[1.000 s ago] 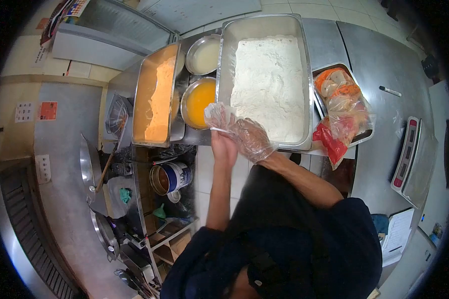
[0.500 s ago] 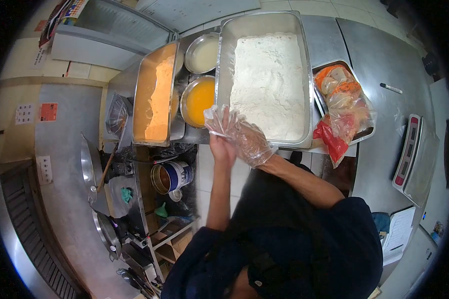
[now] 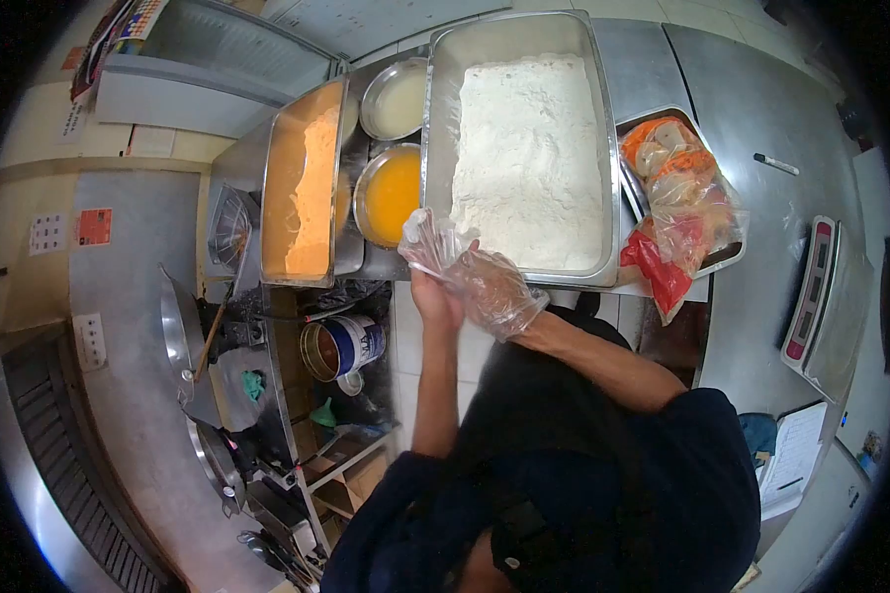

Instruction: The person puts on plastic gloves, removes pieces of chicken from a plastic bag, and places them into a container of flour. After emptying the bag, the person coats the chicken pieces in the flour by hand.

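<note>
My hands meet in front of my chest, just below the near rim of the big flour tray (image 3: 432,148). My right hand (image 3: 491,289) wears a clear plastic glove and presses against my left hand (image 3: 433,295). A second clear plastic glove (image 3: 425,240) sits loosely over my left fingertips, and my right fingers pinch it. My left palm and wrist are bare. The left fingers are hidden inside the crumpled plastic.
Left of the flour tray stand a bowl of yellow liquid (image 3: 390,193), a bowl of pale liquid (image 3: 396,99) and a tray of orange crumbs (image 3: 302,188). To the right lie a bagged-food tray (image 3: 724,259), a scale (image 3: 811,296) and a marker (image 3: 779,164). A tin (image 3: 341,346) sits lower left.
Both hands have stayed together and drifted slightly up toward the flour tray. The loose glove has been worked a little further over my left fingers.
</note>
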{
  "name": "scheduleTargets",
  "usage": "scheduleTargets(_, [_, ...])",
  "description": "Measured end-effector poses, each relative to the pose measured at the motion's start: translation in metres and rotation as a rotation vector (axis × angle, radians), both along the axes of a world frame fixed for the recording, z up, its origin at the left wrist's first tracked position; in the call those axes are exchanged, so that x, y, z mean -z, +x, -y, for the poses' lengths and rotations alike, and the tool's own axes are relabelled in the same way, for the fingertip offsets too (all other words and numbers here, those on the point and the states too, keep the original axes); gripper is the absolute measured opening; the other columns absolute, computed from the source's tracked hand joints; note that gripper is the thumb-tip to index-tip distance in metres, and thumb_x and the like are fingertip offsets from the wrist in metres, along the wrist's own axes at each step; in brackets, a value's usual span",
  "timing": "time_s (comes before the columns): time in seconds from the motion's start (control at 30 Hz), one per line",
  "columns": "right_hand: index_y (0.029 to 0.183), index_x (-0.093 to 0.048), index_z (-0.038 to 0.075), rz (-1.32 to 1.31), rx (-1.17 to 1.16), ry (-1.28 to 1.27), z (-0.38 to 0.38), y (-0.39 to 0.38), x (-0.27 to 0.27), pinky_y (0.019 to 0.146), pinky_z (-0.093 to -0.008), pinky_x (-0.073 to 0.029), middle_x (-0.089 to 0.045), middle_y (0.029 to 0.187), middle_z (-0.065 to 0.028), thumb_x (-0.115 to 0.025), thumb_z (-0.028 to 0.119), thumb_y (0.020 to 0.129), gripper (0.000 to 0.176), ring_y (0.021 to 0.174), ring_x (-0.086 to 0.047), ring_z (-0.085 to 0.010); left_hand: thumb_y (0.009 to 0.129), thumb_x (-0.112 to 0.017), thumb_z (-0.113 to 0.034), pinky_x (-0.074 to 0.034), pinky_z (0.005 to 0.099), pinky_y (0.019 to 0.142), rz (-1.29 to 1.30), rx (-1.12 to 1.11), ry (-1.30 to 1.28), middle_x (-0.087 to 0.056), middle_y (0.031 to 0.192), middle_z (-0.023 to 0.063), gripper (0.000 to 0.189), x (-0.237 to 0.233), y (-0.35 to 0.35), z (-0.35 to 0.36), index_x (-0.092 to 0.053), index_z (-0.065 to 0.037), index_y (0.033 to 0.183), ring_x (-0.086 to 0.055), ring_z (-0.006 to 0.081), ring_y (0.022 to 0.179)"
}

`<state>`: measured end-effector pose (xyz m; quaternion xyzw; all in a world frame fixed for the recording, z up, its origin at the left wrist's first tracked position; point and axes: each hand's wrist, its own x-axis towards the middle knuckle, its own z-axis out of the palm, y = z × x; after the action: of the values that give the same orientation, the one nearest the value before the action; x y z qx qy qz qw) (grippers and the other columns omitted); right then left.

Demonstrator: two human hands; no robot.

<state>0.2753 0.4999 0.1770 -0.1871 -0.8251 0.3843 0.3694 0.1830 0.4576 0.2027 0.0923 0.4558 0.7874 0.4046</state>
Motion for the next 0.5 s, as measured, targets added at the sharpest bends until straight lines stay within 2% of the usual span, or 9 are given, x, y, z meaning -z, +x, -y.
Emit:
scheduleTargets(0.23, [0.103,-0.060,0.008,0.057,-0.043,0.019,0.003,0.005,0.001,0.067,-0.0437,-0.046,-0.058,0.090,-0.0143,-0.059,0.007,0.072,0.032,0.080,-0.059,-0.0331,0.100,-0.028,-0.037,-0.034,0.0601,0.103,0.036,-0.031,0.024,-0.044,0.135,0.0113,0.049,0.009,-0.003,0.004,-0.036,-0.007,0.138,-0.045,0.0300,0.121])
scheduleTargets(0.33, [0.105,-0.060,0.007,0.009,0.012,0.049,0.005,0.005,0.002,0.065,-0.0440,-0.046,-0.056,0.087,-0.0147,-0.059,0.006,0.072,0.033,0.077,-0.058,-0.0340,0.100,-0.028,-0.037,-0.034,0.0603,0.103,-0.058,-0.022,0.023,-0.044,0.135,0.0121,0.049,0.008,-0.002,0.004,-0.034,-0.007,0.138,-0.045,0.0305,0.121])
scheduleTargets(0.4, [0.106,-0.057,0.005,0.052,-0.012,-0.044,0.006,0.004,0.004,0.069,-0.0496,-0.044,-0.056,0.086,-0.0201,-0.054,0.013,0.079,0.028,0.077,-0.057,-0.0388,0.100,-0.029,-0.034,-0.033,0.0598,0.104,-0.081,-0.064,0.013,-0.043,0.135,0.0134,0.047,0.001,0.000,0.003,-0.033,-0.006,0.138,-0.044,0.0310,0.122])
scheduleTargets(0.5, [0.107,-0.056,0.005,0.000,-0.062,-0.052,0.003,0.007,0.002,0.069,-0.0507,-0.044,-0.056,0.087,-0.0212,-0.053,0.013,0.080,0.028,0.078,-0.057,-0.0396,0.100,-0.030,-0.029,-0.033,0.0591,0.104,-0.026,0.006,0.046,-0.041,0.137,0.0123,0.046,0.006,-0.008,0.006,-0.032,-0.006,0.140,-0.040,0.0306,0.126])
